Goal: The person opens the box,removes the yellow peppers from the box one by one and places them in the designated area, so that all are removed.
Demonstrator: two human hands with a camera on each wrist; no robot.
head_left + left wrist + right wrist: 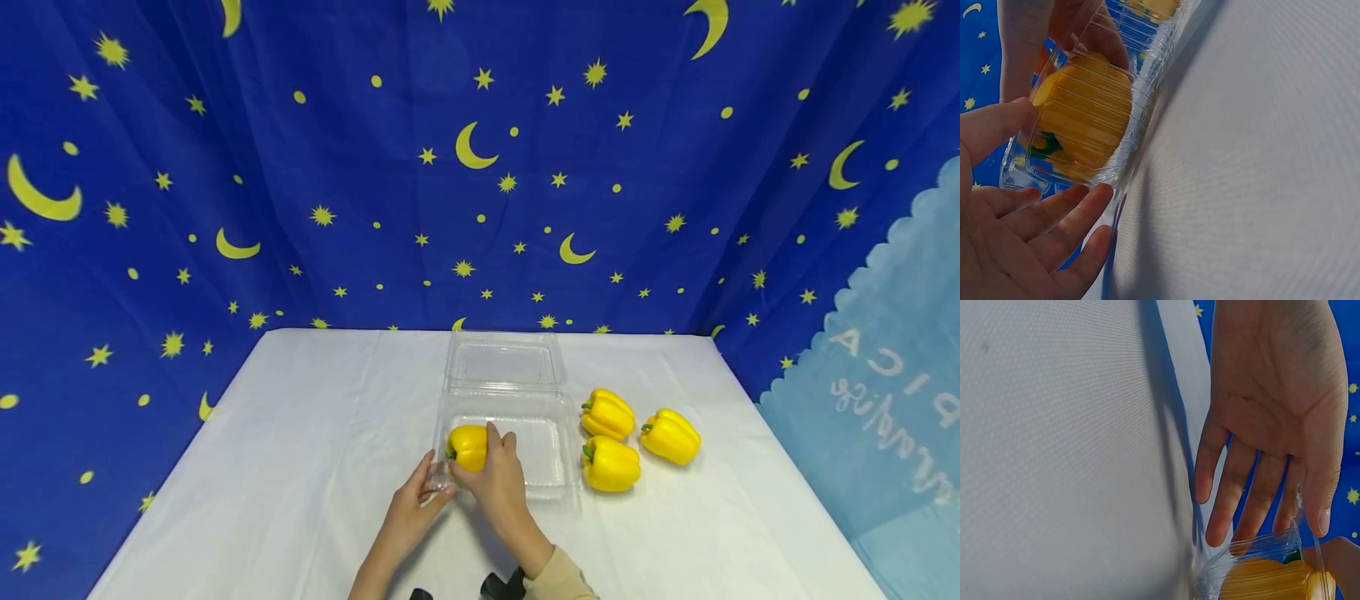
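A clear plastic clamshell container (561,454) lies on the table with its lid folded back. Inside its left front part is a yellow bell pepper (467,447) with a green stem, also seen through the ribbed wall in the left wrist view. From above, my right hand (497,479) grips that pepper. My left hand (411,504) is at the container's left front corner; its thumb touches the rim, while its nearly straight fingers (1060,219) spread along the outside. In the right wrist view, the left palm faces the camera.
Three yellow bell peppers, at the back (608,415), front (611,464) and right (671,437), lie to the right of the container. The container's lid (504,362) lies behind its base. A white cloth (330,433) covers the table, with a blue star-patterned curtain (390,167) around it.
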